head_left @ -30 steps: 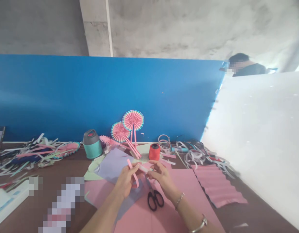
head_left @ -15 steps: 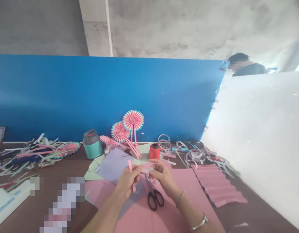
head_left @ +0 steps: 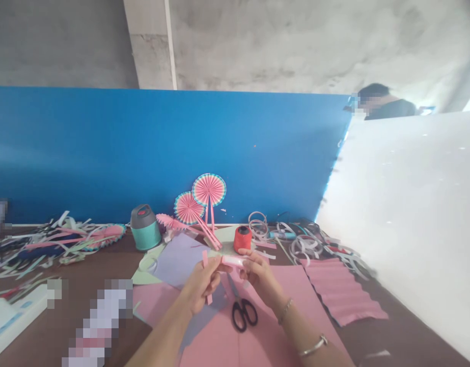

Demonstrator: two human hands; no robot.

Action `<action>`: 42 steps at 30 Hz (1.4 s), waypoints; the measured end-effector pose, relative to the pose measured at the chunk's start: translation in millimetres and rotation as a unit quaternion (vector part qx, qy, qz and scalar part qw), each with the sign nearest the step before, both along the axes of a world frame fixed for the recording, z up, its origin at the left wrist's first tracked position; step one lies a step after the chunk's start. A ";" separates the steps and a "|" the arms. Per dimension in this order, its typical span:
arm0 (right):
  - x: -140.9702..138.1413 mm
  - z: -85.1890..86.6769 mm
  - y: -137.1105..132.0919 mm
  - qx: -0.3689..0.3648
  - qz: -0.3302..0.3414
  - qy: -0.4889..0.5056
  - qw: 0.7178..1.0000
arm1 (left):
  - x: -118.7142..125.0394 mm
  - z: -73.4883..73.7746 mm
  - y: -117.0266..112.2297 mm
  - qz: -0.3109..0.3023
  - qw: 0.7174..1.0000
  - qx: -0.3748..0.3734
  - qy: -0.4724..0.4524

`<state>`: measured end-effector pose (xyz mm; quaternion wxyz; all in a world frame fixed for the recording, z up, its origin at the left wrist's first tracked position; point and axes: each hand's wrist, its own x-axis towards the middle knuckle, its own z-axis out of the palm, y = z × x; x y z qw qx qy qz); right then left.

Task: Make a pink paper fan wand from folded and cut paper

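Between my hands is a small pink folded paper piece (head_left: 233,261) with a shiny whitish face. My left hand (head_left: 201,285) pinches its left end, and a narrow pink paper strip (head_left: 205,259) stands through the same hand. At the right end, the fingers of my right hand (head_left: 257,272) are closed on the paper piece. Below them, black-handled scissors (head_left: 244,313) lie on a large pink paper sheet (head_left: 273,339), blades pointing away from me. A lilac sheet (head_left: 183,260) lies to the left, partly behind my left hand.
A red round container (head_left: 243,238) stands just beyond my hands. Two pink pleated paper fans (head_left: 209,189) lean on the blue partition (head_left: 123,148). A teal and grey pot (head_left: 145,232), paper scraps (head_left: 39,244), tape rolls (head_left: 305,247) and a pleated pink sheet (head_left: 345,290) surround the workspace.
The pink paper piece has turned and now shows its shiny face more fully. My right fingers have shifted slightly right along it. The scissors stay put.
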<state>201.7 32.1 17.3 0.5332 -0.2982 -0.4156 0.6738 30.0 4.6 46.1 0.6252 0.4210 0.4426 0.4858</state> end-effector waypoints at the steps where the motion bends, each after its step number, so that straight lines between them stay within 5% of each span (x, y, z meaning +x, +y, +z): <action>1: -0.1 -0.4 -0.2 0.003 0.002 -0.004 1.000 | 0.7 0.0 -0.6 -0.001 1.000 0.005 0.012; 8: -1.3 -2.1 -1.2 0.029 0.016 -0.019 0.999 | 4.0 -0.1 -4.7 0.041 0.997 0.014 0.063; 22: 3.7 -1.6 0.6 -0.010 0.015 0.061 0.998 | -1.6 3.8 -5.4 0.006 0.999 0.031 0.031; 25: 2.9 -2.9 2.5 0.000 0.009 0.015 1.000 | 0.0 6.4 -6.3 0.023 0.999 0.024 0.034; 27: 1.4 -2.2 1.9 0.037 -0.063 -0.071 0.995 | 2.0 7.7 -6.7 0.066 0.997 0.024 0.043; 29: -0.7 0.0 -2.7 0.130 -0.214 -0.192 0.949 | 4.5 8.1 -7.4 0.112 0.992 0.021 0.057; 31: -3.2 3.4 -11.3 0.273 -0.342 -0.308 0.845 | 7.5 7.6 -8.6 0.141 0.987 0.013 0.077; 34: -8.2 9.6 -26.4 0.441 -0.339 -0.428 0.712 | 12.4 5.9 -11.9 0.152 0.981 0.004 0.122; 36: -11.8 12.8 -32.6 0.457 -0.299 -0.478 0.688 | 15.5 4.9 -14.4 0.150 0.978 0.007 0.148; 38: -14.7 14.4 -33.5 0.426 -0.262 -0.494 0.711 | 17.9 4.0 -16.2 0.147 0.976 0.013 0.158; 42: -16.3 13.4 -25.6 0.330 -0.211 -0.421 0.818 | 19.6 0.4 -15.2 0.130 0.979 0.017 0.153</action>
